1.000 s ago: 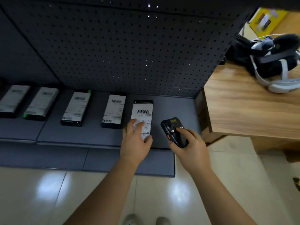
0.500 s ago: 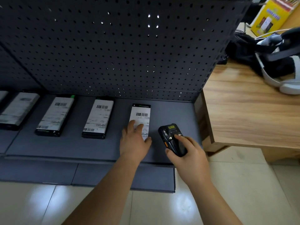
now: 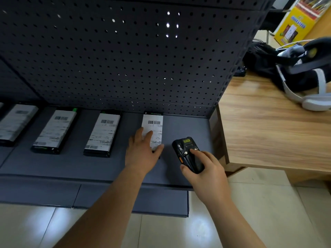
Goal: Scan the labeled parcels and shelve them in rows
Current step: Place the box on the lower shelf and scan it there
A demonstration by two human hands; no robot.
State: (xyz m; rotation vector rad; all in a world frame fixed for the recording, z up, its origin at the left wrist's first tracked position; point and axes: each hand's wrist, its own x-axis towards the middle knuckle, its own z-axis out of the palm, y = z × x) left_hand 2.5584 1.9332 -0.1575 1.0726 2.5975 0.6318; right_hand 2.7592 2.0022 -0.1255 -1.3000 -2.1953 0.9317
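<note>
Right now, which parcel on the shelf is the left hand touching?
The rightmost parcel, the one nearest the scanner: the left hand rests on its near end. The other parcels, further left, lie untouched.

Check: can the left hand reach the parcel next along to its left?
Probably yes. The left hand rests on the rightmost parcel, and the neighbouring parcel lies close beside it, with only bare shelf between them and nothing in the way.
</note>
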